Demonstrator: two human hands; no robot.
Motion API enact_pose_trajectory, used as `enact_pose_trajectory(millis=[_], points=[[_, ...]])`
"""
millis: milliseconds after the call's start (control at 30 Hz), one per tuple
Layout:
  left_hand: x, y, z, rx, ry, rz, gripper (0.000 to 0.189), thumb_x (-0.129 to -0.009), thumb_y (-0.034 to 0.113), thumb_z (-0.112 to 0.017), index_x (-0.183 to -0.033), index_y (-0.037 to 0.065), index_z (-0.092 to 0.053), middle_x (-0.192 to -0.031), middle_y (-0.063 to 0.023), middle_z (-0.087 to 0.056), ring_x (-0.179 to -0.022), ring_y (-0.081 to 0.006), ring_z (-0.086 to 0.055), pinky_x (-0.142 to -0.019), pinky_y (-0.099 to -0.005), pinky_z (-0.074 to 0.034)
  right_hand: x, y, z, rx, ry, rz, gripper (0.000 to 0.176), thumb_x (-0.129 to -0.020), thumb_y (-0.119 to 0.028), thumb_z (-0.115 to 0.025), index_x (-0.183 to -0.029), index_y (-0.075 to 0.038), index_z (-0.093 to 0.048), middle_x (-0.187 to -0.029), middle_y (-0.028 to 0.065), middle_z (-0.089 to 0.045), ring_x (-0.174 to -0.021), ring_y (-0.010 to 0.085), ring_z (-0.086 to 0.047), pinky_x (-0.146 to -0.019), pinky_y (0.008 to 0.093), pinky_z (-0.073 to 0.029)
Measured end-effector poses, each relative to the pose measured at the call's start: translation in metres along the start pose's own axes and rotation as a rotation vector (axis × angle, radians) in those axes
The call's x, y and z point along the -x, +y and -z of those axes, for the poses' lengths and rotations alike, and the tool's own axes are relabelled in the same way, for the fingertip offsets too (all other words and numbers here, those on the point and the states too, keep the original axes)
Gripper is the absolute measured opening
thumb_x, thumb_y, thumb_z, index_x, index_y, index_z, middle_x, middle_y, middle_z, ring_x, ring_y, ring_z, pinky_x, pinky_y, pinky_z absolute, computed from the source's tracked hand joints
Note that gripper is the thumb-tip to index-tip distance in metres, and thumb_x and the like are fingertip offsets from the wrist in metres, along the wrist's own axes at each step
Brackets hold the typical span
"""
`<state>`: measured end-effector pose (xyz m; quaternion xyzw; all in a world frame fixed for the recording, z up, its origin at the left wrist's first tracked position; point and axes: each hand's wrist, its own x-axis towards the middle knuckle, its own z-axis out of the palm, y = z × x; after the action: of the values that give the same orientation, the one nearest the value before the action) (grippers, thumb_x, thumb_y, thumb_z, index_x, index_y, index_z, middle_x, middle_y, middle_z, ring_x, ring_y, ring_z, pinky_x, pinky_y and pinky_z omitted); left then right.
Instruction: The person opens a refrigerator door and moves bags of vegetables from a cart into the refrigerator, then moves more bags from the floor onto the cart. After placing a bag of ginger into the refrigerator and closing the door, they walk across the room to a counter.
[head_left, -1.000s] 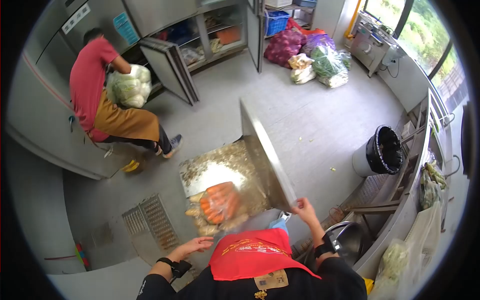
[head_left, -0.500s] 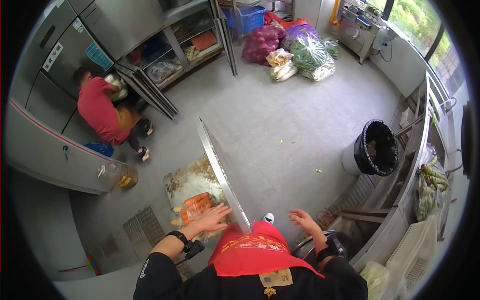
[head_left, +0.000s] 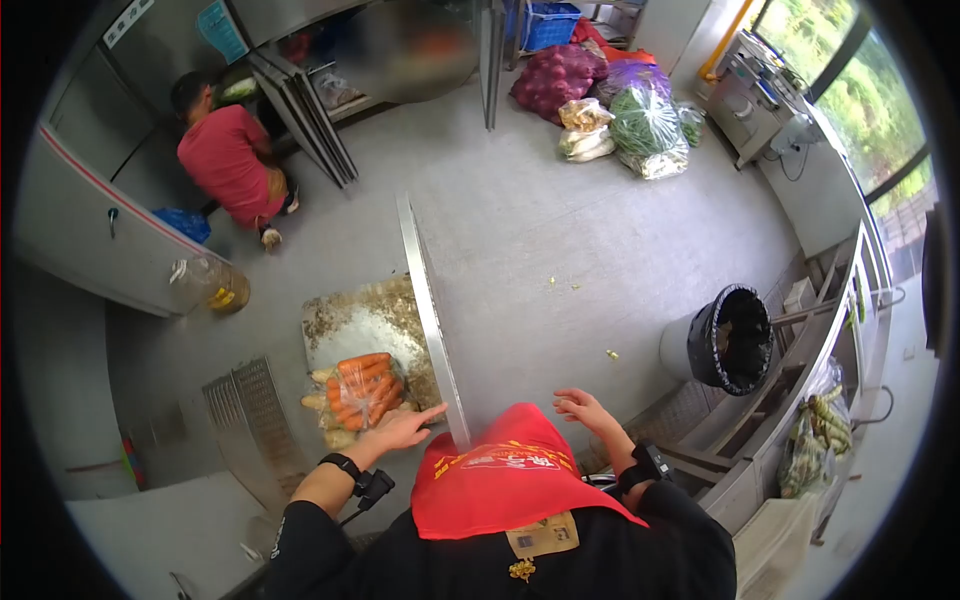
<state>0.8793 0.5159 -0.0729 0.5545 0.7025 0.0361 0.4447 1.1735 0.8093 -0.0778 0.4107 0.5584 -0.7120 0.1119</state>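
Note:
My left hand (head_left: 403,428) is held out with its fingers stretched, right beside the low end of a narrow upright metal panel (head_left: 432,320). Just beyond that wrist lies a clear plastic bag of carrots (head_left: 366,388), next to pale root vegetables (head_left: 325,402). Both rest on a stained metal plate (head_left: 345,325) on the floor. On the other side of the panel, my right hand (head_left: 583,408) hovers in front of the red apron (head_left: 500,475), fingers apart and nothing in them.
A person in a red shirt (head_left: 228,165) crouches at the steel cabinet with open doors (head_left: 305,115). Bagged vegetables (head_left: 645,125) and a sack of onions (head_left: 560,85) are on the far floor. A lined bin (head_left: 690,345) stands right, by a shelf unit (head_left: 800,400). A floor grate (head_left: 250,420) lies left.
My view has shifted, and the carrot bag shows more fully past my left hand. The person at the cabinet has crouched lower, and the bag of greens has moved from their arms toward the cabinet.

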Motion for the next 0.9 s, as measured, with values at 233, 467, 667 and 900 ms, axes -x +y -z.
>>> enact_pose_trajectory(millis=[233,467,667,900], points=[[0.000,0.040,0.001,0.170,0.108,0.232,0.068,-0.083,0.020,-0.051,-0.141,0.031,-0.018,-0.118,-0.0136,-0.053,-0.099,-0.0328,-0.056,-0.078,-0.0411,-0.048,-0.075,0.005,0.060,0.132,-0.252,-0.124,0.040,-0.089,-0.028,-0.053,-0.124,-0.009,-0.048,-0.110,0.0064,-0.059,-0.098,0.0149,-0.056,-0.081,0.0302,-0.046],[-0.007,0.122,-0.070,0.180,0.436,0.439,0.078,-0.075,0.016,-0.060,-0.140,0.008,-0.018,-0.146,-0.0134,-0.017,-0.130,-0.0308,-0.029,-0.095,-0.0429,-0.038,-0.119,-0.038,0.129,0.289,-0.331,-0.276,0.037,-0.088,-0.025,-0.052,-0.121,-0.010,-0.050,-0.105,0.0061,-0.060,-0.093,0.0150,-0.058,-0.074,0.0284,-0.047],[-0.016,0.149,-0.079,0.289,0.583,0.587,0.081,-0.069,0.017,-0.062,-0.138,0.001,-0.021,-0.146,-0.0162,-0.017,-0.131,-0.0320,-0.027,-0.099,-0.0438,-0.033,-0.166,-0.064,0.135,0.444,-0.415,-0.312,0.036,-0.088,-0.026,-0.052,-0.120,-0.010,-0.050,-0.107,0.0067,-0.059,-0.093,0.0152,-0.057,-0.074,0.0289,-0.047],[-0.007,0.138,-0.086,0.320,0.512,0.615,0.073,-0.077,0.017,-0.059,-0.140,0.007,-0.023,-0.149,-0.0056,-0.014,-0.134,-0.0311,-0.020,-0.102,-0.0450,-0.030,-0.177,-0.089,0.079,0.583,-0.563,-0.266,0.037,-0.088,-0.025,-0.052,-0.122,-0.011,-0.048,-0.110,0.0093,-0.058,-0.097,0.0182,-0.057,-0.080,0.0330,-0.046]])
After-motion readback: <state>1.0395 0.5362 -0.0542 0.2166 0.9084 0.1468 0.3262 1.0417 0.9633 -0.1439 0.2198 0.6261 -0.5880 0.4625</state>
